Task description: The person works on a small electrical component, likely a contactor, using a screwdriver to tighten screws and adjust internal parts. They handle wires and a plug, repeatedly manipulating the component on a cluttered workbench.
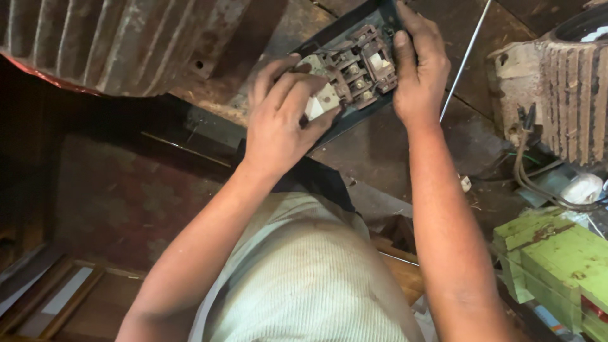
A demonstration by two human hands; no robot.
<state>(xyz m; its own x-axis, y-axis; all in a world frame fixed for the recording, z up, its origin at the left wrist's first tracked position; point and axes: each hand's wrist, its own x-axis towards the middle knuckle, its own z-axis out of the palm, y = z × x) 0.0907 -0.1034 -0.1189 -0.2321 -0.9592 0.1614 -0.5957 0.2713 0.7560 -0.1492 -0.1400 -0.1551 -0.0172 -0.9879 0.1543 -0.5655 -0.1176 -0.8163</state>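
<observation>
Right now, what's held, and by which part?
Both hands hold a dark plate carrying a rusty switch block: left hand at its near white end, right hand on the far edge.

We see a dark, worn wooden table (373, 152) across the upper middle of the frame. On it lie a ribbed motor housing (120, 41) at upper left, another ribbed motor (563, 95) at upper right, and a thin metal rod (465, 60), perhaps resting flat.

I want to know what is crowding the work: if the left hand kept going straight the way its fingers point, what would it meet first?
The left hand points up and right, fingertips already on the switch block; past it, probably the right hand holding the far side, though depth is unclear.
</observation>
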